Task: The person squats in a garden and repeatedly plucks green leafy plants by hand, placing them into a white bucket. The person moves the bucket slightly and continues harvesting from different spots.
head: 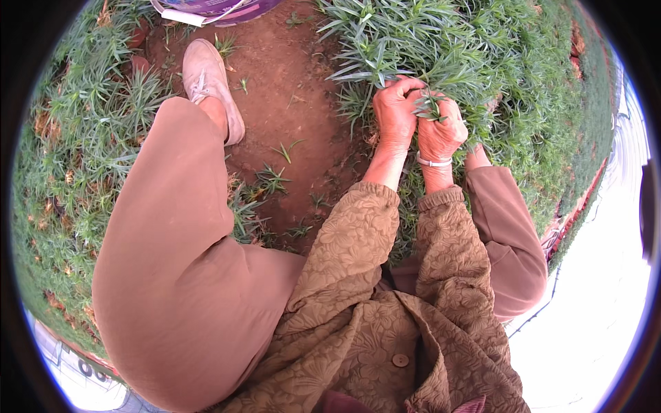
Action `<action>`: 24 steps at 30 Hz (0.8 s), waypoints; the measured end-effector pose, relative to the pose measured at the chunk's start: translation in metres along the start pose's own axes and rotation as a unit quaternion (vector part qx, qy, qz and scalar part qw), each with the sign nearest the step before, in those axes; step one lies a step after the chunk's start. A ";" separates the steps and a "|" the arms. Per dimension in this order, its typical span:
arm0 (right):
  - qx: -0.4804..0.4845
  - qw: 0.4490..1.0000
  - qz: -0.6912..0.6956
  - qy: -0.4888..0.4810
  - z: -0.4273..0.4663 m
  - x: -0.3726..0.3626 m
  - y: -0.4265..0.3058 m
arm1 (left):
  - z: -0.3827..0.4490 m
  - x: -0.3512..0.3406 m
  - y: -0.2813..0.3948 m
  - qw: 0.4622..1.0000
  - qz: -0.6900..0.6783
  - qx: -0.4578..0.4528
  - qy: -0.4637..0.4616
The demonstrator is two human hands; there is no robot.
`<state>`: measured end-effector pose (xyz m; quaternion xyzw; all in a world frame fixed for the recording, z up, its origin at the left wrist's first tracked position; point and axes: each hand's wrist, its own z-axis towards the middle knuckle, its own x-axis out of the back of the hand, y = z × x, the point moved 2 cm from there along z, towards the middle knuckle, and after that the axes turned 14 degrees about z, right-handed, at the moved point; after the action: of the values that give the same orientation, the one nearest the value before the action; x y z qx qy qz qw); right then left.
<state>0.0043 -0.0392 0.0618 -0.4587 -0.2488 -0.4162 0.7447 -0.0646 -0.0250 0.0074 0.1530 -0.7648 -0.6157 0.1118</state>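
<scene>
Both hands are close together at the near edge of a dense bed of narrow-leaved green plants (428, 38). My right hand (441, 126), with a pale band at the wrist, has its fingers curled around a small leafy sprig (427, 105). Touching it on the left, my left hand (395, 111) has thumb and fingertips pinched at the stems beside the sprig; what exactly they grip is hidden.
Bare reddish soil (294, 98) with small loose sprigs (271, 179) lies between two plant beds. A purple bucket (242, 13) with a white handle stands at the top left. My shoe (211, 85) rests on the soil. More plants (77, 180) grow on the left.
</scene>
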 end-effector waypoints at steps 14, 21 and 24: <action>-0.412 0.792 0.450 0.001 0.028 0.009 -0.028 | 0.011 0.010 -0.018 0.982 -0.109 0.151 -0.041; -0.451 0.817 0.357 -0.044 0.031 -0.003 -0.011 | 0.013 0.005 -0.017 0.990 -0.008 0.126 -0.060; -0.446 0.850 0.270 -0.073 0.034 0.000 -0.010 | 0.013 0.005 -0.014 0.990 0.045 0.119 -0.061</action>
<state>-0.0037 -0.0113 0.0821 -0.8195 0.0435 -0.2306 0.5229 -0.0728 -0.0176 -0.0087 0.0926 -0.8441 -0.5230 0.0739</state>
